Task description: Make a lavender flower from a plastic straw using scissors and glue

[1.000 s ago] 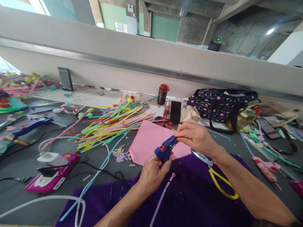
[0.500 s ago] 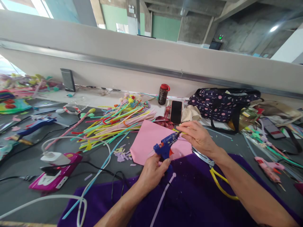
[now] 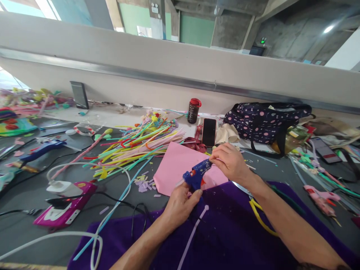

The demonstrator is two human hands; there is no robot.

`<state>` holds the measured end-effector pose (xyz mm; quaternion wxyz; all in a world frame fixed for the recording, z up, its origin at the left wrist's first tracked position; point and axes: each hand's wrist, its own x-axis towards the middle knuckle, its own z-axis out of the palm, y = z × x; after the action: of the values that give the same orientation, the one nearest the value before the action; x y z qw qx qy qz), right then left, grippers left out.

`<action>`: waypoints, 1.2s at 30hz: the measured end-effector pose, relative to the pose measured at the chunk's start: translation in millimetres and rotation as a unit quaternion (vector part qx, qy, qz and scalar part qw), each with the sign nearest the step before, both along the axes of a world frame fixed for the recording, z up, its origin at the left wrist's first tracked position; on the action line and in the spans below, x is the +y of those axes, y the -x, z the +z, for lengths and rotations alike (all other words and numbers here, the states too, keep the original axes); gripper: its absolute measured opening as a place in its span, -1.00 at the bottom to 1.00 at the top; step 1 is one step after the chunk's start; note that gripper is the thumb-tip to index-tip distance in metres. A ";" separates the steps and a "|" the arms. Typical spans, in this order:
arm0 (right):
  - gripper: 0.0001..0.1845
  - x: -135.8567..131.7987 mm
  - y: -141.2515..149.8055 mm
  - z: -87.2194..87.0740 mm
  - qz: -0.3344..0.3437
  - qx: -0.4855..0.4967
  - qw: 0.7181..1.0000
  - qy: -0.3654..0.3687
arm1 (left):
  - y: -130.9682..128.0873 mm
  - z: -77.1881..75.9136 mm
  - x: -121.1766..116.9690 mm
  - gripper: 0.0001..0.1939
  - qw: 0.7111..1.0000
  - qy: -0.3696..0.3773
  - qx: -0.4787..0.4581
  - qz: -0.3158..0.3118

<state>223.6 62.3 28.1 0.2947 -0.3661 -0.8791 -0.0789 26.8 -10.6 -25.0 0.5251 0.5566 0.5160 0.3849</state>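
Observation:
My left hand [image 3: 182, 204] is wrapped round the handle of a blue glue gun [image 3: 197, 175], whose nozzle end points up and to the right. At that nozzle end, my right hand [image 3: 228, 160] has its thumb and fingers pinched together; whatever they hold is too small and covered to name. Under the gun lies a pink sheet [image 3: 174, 165]. A pale lilac stem [image 3: 191, 237] with a small knob at its tip rests on the purple cloth [image 3: 225, 228]. Scissors with yellow handles [image 3: 260, 219] lie partly hidden beneath my right forearm.
Colourful pipe cleaners [image 3: 140, 150] are heaped behind the pink sheet, with small cut pieces [image 3: 144, 183] nearby. A magenta power strip [image 3: 66, 210] and cables lie left. Farther back stand a bottle [image 3: 193, 111], a phone [image 3: 209, 132] and a patterned bag [image 3: 261, 123]. A pink glue gun [image 3: 322, 200] lies right.
My right hand has shifted slightly and now covers the nozzle end, which showed more plainly half a second ago. The left hand keeps its hold on the blue glue gun.

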 end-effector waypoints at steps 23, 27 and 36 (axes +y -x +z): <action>-0.69 -11.1 24.9 -49.6 -0.012 0.443 0.774 0.452 | -1.4 -13.0 6.5 -0.71 0.964 0.156 -0.210 -0.036; -0.73 -11.3 29.3 -50.7 -0.009 0.460 0.745 0.482 | -0.8 -9.9 7.7 -0.73 0.952 0.194 -0.235 -0.024; -0.78 -8.3 33.4 -60.3 -0.010 0.490 0.706 0.511 | -3.7 -12.1 5.1 -0.74 0.957 0.174 -0.230 -0.042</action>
<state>190.2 54.0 -32.3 0.4515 -0.4566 -0.5129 0.5697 30.5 -5.6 -37.1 0.7339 0.3743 0.4164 0.3845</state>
